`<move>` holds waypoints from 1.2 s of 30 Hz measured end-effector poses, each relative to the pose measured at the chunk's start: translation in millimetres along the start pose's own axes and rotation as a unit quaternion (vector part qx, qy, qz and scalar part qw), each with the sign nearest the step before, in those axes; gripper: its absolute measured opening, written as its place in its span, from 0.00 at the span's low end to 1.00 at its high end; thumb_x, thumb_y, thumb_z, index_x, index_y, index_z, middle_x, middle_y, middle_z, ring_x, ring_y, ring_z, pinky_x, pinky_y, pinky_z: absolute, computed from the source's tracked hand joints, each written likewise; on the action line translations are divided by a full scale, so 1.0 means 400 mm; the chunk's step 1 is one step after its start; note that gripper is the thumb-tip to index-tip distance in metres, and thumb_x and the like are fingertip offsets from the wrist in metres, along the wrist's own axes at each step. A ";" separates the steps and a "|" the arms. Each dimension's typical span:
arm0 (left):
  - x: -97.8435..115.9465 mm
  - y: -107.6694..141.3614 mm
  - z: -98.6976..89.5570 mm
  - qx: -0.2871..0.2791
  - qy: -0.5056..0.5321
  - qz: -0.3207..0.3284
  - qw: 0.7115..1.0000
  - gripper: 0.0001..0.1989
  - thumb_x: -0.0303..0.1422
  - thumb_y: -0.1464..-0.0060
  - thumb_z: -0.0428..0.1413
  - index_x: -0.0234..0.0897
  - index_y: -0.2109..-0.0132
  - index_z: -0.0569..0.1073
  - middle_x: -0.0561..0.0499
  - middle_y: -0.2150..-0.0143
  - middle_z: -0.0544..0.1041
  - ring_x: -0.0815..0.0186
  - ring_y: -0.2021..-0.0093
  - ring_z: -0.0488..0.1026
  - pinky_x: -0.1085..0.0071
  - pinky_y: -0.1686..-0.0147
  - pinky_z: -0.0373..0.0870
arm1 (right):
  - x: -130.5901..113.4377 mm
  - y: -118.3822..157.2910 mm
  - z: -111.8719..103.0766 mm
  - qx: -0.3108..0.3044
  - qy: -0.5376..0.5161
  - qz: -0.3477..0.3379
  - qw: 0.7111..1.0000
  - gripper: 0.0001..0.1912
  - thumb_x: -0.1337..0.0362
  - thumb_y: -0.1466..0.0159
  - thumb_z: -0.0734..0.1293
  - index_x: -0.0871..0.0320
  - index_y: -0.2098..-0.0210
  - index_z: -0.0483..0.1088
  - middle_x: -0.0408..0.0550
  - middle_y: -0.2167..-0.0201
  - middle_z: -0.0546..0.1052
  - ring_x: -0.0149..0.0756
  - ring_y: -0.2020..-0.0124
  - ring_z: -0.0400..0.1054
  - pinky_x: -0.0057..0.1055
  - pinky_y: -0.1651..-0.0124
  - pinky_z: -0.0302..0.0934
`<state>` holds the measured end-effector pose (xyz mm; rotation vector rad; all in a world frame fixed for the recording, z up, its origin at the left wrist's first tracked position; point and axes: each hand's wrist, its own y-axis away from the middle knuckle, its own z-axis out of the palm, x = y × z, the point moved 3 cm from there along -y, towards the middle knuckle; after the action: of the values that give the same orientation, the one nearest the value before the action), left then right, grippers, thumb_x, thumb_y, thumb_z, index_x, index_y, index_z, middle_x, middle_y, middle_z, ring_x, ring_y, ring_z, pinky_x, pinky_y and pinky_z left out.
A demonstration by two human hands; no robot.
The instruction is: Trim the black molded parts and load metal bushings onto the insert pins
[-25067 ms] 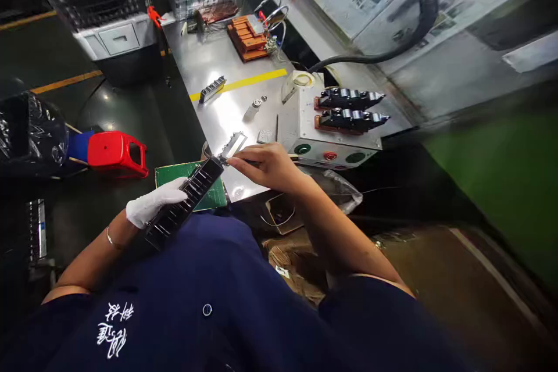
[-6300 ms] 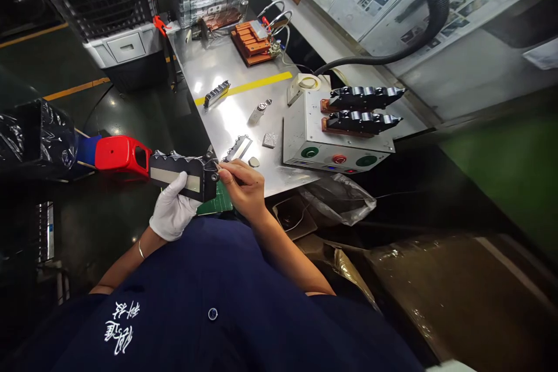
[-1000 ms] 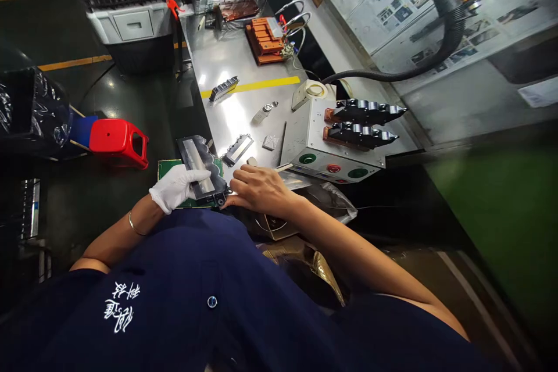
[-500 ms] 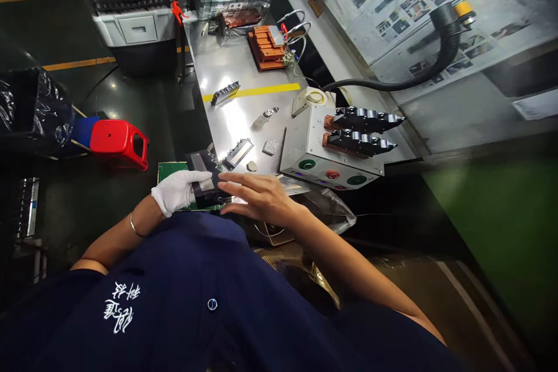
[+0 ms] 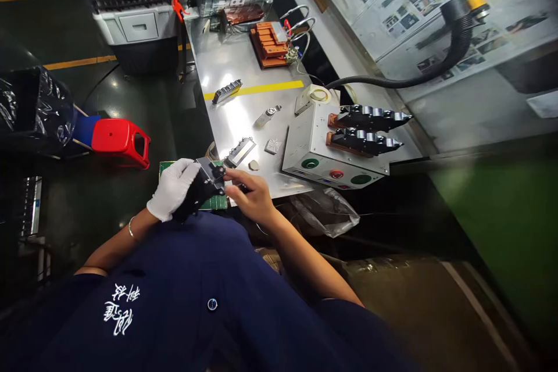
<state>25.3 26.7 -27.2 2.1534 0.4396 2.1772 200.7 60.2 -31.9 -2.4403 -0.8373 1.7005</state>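
A black block [image 5: 192,197] is held up in front of the person's chest, above the near edge of the desk [image 5: 235,122], partly covering a green board [image 5: 220,203]. The white-gloved left hand [image 5: 172,189] is closed around it, gripping its side. The bare right hand [image 5: 251,193] has its thumb and forefinger at the block's end; whether they pinch anything there, I cannot tell. Just beyond, on the desk, lies a scalloped part with a pale strip [image 5: 240,152], near a small beige piece [image 5: 253,165] and a grey square [image 5: 273,146]. Farther back are a small bottle [image 5: 265,118] and a ribbed part [image 5: 227,91] by yellow tape [image 5: 272,88]. To the right, a control box [image 5: 300,139] carries two black scalloped parts [image 5: 368,144]; an orange fixture [image 5: 267,45] sits toward the far end.
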 end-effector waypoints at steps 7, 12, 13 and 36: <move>0.021 0.015 0.008 -0.095 -0.019 -0.015 0.995 0.21 0.50 0.52 0.60 0.34 0.69 0.79 0.50 0.72 0.77 0.68 0.72 0.70 0.72 0.71 0.67 | -0.039 -0.015 -0.049 -0.081 0.010 -0.008 0.997 0.10 0.61 0.34 0.64 0.58 0.57 0.74 0.46 0.69 0.77 0.29 0.68 0.70 0.27 0.65 0.64; 0.033 0.018 0.018 -0.132 -0.042 0.009 0.990 0.17 0.45 0.49 0.59 0.34 0.72 0.78 0.51 0.74 0.77 0.68 0.73 0.70 0.73 0.71 0.67 | -0.049 -0.002 -0.054 -0.129 0.011 -0.029 0.991 0.08 0.64 0.34 0.65 0.58 0.60 0.76 0.43 0.75 0.74 0.26 0.75 0.65 0.25 0.71 0.60; 0.034 0.019 0.020 -0.139 -0.051 0.014 0.989 0.17 0.44 0.49 0.59 0.34 0.72 0.78 0.51 0.74 0.77 0.68 0.72 0.71 0.73 0.70 0.68 | -0.050 0.000 -0.056 -0.142 0.012 -0.031 0.989 0.09 0.65 0.34 0.64 0.58 0.60 0.77 0.43 0.75 0.74 0.26 0.75 0.65 0.25 0.72 0.60; 0.038 0.041 0.008 -0.050 -0.120 0.068 0.989 0.10 0.36 0.49 0.58 0.35 0.71 0.80 0.51 0.73 0.80 0.66 0.71 0.75 0.73 0.69 0.71 | -0.052 0.032 -0.025 -0.074 -0.017 0.025 0.997 0.21 0.57 0.30 0.57 0.57 0.79 0.57 0.38 0.82 0.57 0.24 0.80 0.51 0.25 0.76 0.48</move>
<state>30.9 14.9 -8.7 2.4111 0.1718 1.9190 209.3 42.5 -14.6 -2.5535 -0.9482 1.7613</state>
